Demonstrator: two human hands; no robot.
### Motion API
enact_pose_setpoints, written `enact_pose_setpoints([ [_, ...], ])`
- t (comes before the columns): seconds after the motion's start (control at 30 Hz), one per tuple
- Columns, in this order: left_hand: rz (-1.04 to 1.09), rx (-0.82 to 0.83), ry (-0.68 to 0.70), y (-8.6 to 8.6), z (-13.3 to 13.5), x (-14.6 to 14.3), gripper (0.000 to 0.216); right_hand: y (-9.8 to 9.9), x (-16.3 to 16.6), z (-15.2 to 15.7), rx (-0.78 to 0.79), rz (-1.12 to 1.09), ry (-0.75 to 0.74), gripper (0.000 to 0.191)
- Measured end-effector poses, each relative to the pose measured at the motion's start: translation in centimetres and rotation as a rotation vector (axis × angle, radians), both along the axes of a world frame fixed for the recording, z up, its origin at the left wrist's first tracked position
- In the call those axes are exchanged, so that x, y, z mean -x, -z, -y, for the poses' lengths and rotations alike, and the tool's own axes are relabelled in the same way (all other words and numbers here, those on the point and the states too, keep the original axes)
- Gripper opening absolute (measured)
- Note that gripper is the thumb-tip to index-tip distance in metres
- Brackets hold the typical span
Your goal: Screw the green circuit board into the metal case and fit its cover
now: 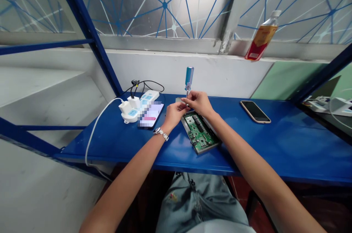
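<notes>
A screwdriver [189,77] with a translucent blue-teal handle stands nearly upright, handle up, over the far end of a green circuit board [200,130] in a shallow metal casing. My right hand [200,102] is closed, its fingertips pinching the screwdriver's shaft below the handle. Close against it, my left hand [175,114] is closed too, fingertips pressed together around the shaft's lower end. What they grip there is hidden, as is the screwdriver's tip. On my left wrist sits a silver watch [161,133]. The board lies on the blue table [264,145], slightly turned.
A lit phone [152,115], partly blurred out, lies left of my hands beside a white power strip [150,96] with plugs and cables. Another phone [255,111] lies dark at the right. A drink bottle [261,40] stands on the window ledge. Blue frame posts flank the table.
</notes>
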State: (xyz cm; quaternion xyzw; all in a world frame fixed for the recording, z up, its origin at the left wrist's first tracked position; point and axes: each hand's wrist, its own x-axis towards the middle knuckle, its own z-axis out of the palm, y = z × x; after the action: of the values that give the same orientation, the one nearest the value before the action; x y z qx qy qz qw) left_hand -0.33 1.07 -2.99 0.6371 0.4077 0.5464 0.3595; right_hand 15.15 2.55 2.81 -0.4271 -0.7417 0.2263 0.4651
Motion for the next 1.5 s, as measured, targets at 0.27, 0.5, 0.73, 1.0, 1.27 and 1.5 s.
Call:
enact_pose_setpoints([
  [0.27,0.005,0.094,0.074,0.2,-0.4,0.7,0.037,-0.2,-0.7,0.0,0.017,-0.008,-0.175,0.026],
  [0.5,-0.022,0.101,0.148,-0.1,-0.1,1.1,0.041,-0.8,-1.7,0.0,0.180,-0.106,-0.343,0.031],
  [0.73,-0.111,0.053,0.205,0.1,-0.5,1.2,0.035,-0.9,-1.5,-0.1,0.145,-0.083,-0.343,0.030],
  [1.0,-0.136,-0.071,-0.056,-0.5,0.4,0.3,0.026,-0.3,-0.5,-0.2,-0.006,-0.123,-0.126,0.024],
  [1.27,-0.027,0.009,-0.084,0.0,0.0,0.2,0.024,-0.1,0.7,0.1,-0.105,-0.111,0.037,0.033],
  [1.5,-0.021,0.033,-0.012,-0.3,0.1,0.6,0.023,-1.0,0.5,0.1,-0.029,-0.099,-0.049,0.028],
])
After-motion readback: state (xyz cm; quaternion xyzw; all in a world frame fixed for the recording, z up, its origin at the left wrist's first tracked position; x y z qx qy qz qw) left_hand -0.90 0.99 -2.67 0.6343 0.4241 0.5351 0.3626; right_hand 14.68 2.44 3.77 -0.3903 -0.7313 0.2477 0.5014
